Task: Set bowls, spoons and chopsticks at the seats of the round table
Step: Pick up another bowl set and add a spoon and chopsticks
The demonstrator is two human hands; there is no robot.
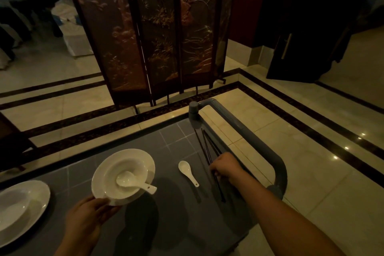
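My left hand [89, 214] grips the near rim of a white plate [149, 164] held above a grey cart top [170, 203]. A white bowl [116, 170] sits on that plate, and a white spoon [133, 182] lies in the bowl with its handle over the rim. A second white spoon [188, 172] lies alone on the cart. My right hand [225, 167] is curled round dark chopsticks [207, 147] near the cart's right edge; several more dark sticks lie there. The round table is out of view.
Another white plate with a bowl [18, 210] sits at the cart's left end. The cart's grey handle bar [259, 145] curves along the right side. A carved folding screen [158, 37] stands ahead on the tiled floor, with a dark door [301, 37] to the right.
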